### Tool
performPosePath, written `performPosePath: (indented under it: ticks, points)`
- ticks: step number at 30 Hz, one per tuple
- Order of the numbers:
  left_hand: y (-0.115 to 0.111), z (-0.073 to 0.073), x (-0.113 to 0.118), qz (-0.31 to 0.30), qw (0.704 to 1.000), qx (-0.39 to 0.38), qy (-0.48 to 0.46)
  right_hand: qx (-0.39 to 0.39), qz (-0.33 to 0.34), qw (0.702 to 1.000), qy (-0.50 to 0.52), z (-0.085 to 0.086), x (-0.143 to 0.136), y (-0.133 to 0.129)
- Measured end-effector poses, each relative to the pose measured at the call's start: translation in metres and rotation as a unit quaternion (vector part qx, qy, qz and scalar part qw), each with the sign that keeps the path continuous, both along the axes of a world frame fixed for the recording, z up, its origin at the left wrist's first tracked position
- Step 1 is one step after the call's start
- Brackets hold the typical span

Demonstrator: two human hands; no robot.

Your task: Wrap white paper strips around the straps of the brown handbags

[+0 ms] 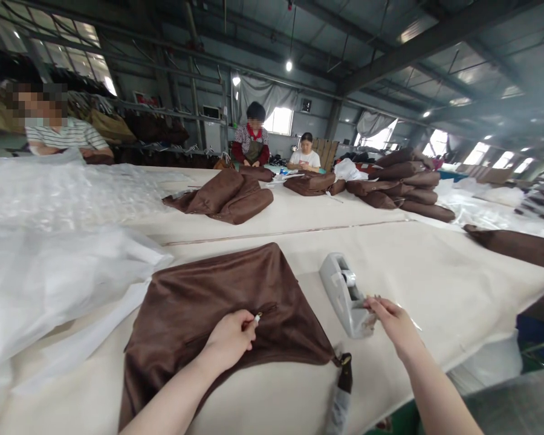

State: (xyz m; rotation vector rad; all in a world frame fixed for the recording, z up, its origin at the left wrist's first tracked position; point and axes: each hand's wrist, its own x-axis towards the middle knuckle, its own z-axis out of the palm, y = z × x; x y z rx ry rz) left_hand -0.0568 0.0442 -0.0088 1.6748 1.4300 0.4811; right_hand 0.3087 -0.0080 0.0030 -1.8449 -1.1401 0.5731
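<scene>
A brown soft leather-like bag [217, 296] lies flat on the table in front of me. My left hand [233, 338] rests over its middle, fingers closed on a small zipper pull [257, 317] with a whitish wrap and a gold-coloured end. The zipper opening is partly hidden by that hand. Right of the bag stands a grey tape dispenser [340, 296] with a roll of clear tape [349, 278]. At its near end my right hand [392, 320] pinches what looks like the tape's free end. A strap with a metal clip [344, 365], partly wrapped in clear plastic, hangs from the bag's right corner.
White plastic sheets [63, 284] cover the table's left side. Several stuffed brown bags [236, 196] lie farther back, with a taller pile [403, 181] at right. Three people work beyond the table. The table's right edge [535, 296] slopes toward me.
</scene>
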Motion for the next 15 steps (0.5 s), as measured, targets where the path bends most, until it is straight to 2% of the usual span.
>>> performPosePath:
  ticks: [2,4,7,11,15]
  points:
    - [0.0,-0.002,-0.001,-0.004,1.0,0.007,-0.001,0.061,-0.005,0.993,0.1,-0.001,-0.004,-0.003]
    - [0.001,-0.003,-0.001,-0.007,1.0,0.014,-0.003,0.103,-0.005,0.984,0.147,0.001,-0.009,-0.009]
    - [0.001,-0.004,-0.002,-0.011,1.0,0.015,-0.002,0.139,-0.017,0.981,0.131,-0.001,-0.011,-0.021]
    - [0.002,-0.004,-0.002,-0.011,1.0,0.01,-0.005,0.181,-0.03,0.98,0.075,-0.014,-0.006,-0.04]
    - [0.002,-0.004,-0.002,-0.013,1.0,0.012,-0.002,0.127,-0.044,0.991,0.019,-0.027,-0.004,-0.049]
